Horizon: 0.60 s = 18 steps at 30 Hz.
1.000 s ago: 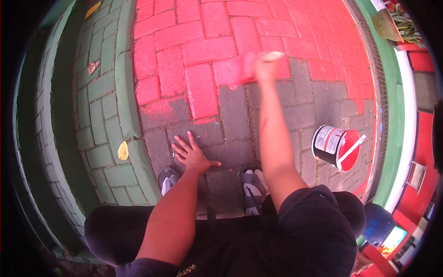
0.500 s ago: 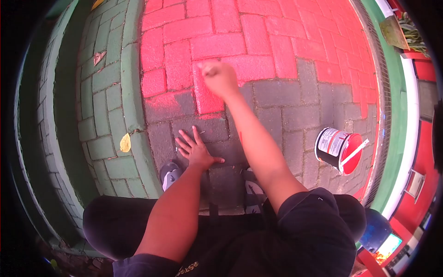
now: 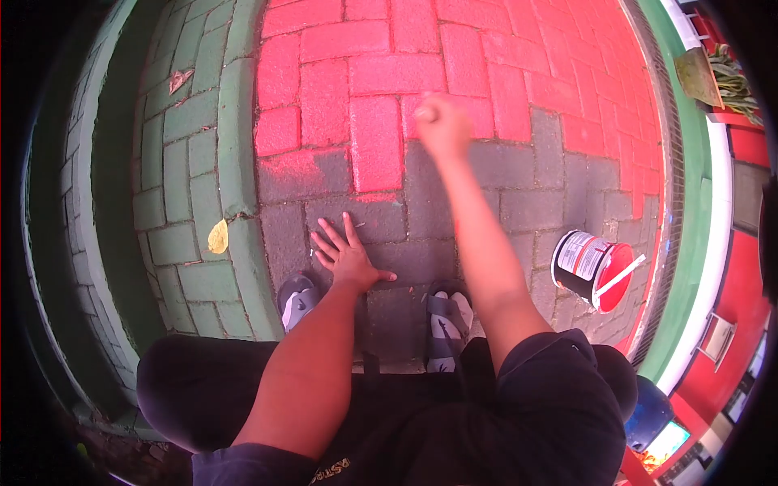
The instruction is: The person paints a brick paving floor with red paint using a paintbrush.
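Note:
My left hand (image 3: pixel 344 253) lies flat with fingers spread on the grey, unpainted paving bricks (image 3: pixel 413 263). My right hand (image 3: pixel 444 128) is closed in a fist over the lower edge of the red-painted bricks (image 3: pixel 377 146). Motion blurs it, and whatever it grips is hidden. A tub of red paint (image 3: pixel 582 261) stands to the right of my right forearm, with a white stick (image 3: pixel 620 275) across its top. One brick left of my right hand carries patchy red paint (image 3: pixel 296 168).
A green-painted kerb (image 3: pixel 238 138) and green bricks run along the left, with a yellow leaf (image 3: pixel 218 236) on them. My sandalled feet (image 3: pixel 447 328) are below my hands. At right are a drain grate (image 3: pixel 666 146) and a potted plant (image 3: pixel 698 77).
My right hand has moved to the right, off the narrow upright red brick to the wide one beside it. My left hand stays flat on the grey bricks.

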Each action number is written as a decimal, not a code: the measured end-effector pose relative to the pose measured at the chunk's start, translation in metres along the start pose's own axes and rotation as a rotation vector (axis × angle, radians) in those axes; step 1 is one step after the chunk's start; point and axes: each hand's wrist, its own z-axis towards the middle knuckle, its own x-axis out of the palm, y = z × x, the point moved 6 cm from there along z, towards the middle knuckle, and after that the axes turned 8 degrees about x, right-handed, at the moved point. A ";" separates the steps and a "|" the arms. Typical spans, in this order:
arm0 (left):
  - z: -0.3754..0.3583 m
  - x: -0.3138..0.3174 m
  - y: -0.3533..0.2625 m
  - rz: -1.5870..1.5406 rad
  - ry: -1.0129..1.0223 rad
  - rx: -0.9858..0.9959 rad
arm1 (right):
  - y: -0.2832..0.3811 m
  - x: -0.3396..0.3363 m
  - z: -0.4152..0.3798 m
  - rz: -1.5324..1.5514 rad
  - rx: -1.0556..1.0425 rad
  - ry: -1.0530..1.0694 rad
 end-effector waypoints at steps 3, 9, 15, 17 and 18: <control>-0.002 -0.002 -0.001 -0.010 0.003 0.008 | 0.048 0.032 -0.036 0.306 -0.132 0.120; -0.001 -0.003 0.000 0.004 0.001 0.005 | -0.015 0.025 0.006 0.500 0.253 0.071; -0.001 -0.003 0.001 0.002 -0.006 0.015 | -0.061 -0.049 0.046 0.384 0.098 -0.017; -0.002 -0.004 0.001 -0.003 0.001 0.016 | -0.039 -0.045 0.035 0.412 -0.057 0.308; -0.002 -0.005 0.002 -0.003 0.002 0.016 | -0.037 -0.035 0.021 0.344 -0.193 0.458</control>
